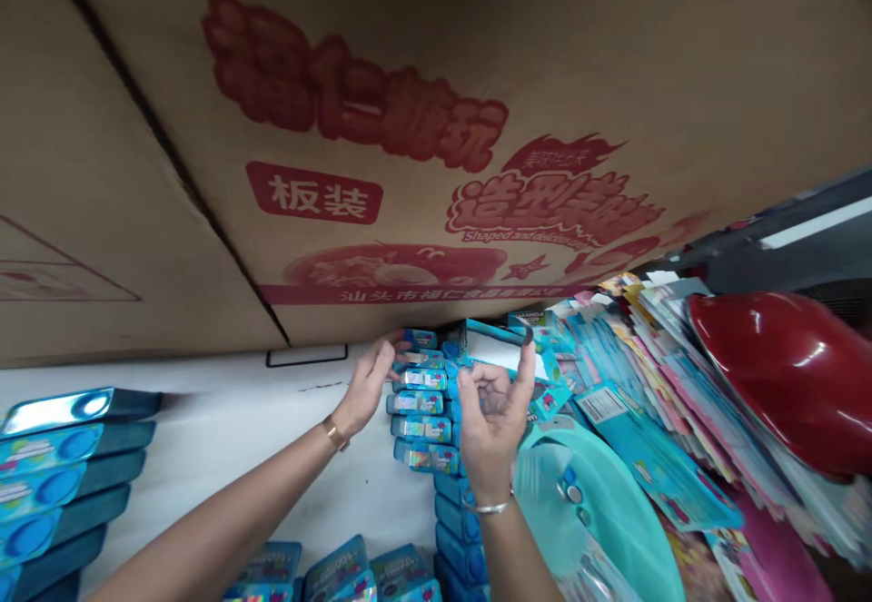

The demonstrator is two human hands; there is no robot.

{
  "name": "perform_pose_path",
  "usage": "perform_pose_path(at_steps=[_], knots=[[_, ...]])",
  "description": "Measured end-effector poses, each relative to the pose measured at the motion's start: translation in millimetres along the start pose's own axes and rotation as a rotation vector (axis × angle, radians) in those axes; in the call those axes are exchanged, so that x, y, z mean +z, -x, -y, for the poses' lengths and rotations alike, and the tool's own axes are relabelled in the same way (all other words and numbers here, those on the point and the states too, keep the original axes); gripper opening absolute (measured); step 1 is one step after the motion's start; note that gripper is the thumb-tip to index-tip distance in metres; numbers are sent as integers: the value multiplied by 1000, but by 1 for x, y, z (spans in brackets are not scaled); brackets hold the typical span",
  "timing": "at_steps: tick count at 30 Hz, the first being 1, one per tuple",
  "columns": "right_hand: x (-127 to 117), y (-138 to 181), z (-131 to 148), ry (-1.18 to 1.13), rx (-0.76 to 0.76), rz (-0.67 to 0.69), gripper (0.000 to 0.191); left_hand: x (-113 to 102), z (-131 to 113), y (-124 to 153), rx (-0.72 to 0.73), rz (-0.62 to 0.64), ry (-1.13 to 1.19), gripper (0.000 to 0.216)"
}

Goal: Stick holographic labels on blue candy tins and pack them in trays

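Observation:
My left hand (368, 382) reaches from the left to a row of small blue packs. Its fingers are closed at the end of a blue pack (417, 360) near the row's far end; the fingertips are slightly blurred. At the row's right side is my right hand (491, 416), palm up. Its thumb and index finger stand apart and the other fingers are curled, with nothing seen between them. Behind it lies a blue carton (497, 348) with a white panel, close to the raised index finger. Part of the row is hidden by my right hand.
Large brown cartons (381, 248) with red print wall off the far side. More blue packs (74, 466) stand at left on the white surface (327, 484). A turquoise basin (627, 511), stacked printed sheets (654, 366) and a red glossy object (783, 375) crowd the right.

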State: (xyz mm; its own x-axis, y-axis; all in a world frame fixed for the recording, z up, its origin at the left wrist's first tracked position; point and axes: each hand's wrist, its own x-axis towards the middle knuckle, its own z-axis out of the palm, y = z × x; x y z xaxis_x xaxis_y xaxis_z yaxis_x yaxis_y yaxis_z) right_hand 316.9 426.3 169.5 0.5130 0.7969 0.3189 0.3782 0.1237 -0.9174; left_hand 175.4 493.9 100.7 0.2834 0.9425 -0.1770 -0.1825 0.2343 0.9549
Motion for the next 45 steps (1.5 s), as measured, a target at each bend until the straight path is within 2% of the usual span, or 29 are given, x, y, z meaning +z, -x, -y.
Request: perform_pose_path(at_steps=[3,5,10,15,19,22,24,27,34,36,41,45], knots=[[0,7,9,-67,103,40,86,4,-8,12,-45,209,95,82],[3,9,9,-98,143,51,87,4,-12,16,-84,243,97,80],[17,11,-2,-71,141,14,87,1,-14,18,-134,131,12,55],[36,10,-32,110,10,-35,83,-5,-3,8,-162,63,-87,41],[51,0,-66,293,-169,-81,80,-20,0,-16,-17,-27,-452,34],[57,-11,-83,352,-223,-152,77,-28,1,-32,33,-71,-683,27],[58,-13,-86,318,-260,-177,76,-28,0,-34,34,-44,-675,28],[54,-7,-82,224,-299,-191,77,-22,-3,-25,32,-19,-526,31],[47,16,-71,122,-139,-52,92,-15,-9,-10,30,8,-392,29],[50,17,-68,94,-84,-59,92,-14,-9,-9,45,14,-375,31],[55,19,-57,-86,173,-155,78,-9,-18,0,41,96,-215,31],[50,25,-39,-269,373,-94,80,-6,-32,8,22,173,-140,31]])
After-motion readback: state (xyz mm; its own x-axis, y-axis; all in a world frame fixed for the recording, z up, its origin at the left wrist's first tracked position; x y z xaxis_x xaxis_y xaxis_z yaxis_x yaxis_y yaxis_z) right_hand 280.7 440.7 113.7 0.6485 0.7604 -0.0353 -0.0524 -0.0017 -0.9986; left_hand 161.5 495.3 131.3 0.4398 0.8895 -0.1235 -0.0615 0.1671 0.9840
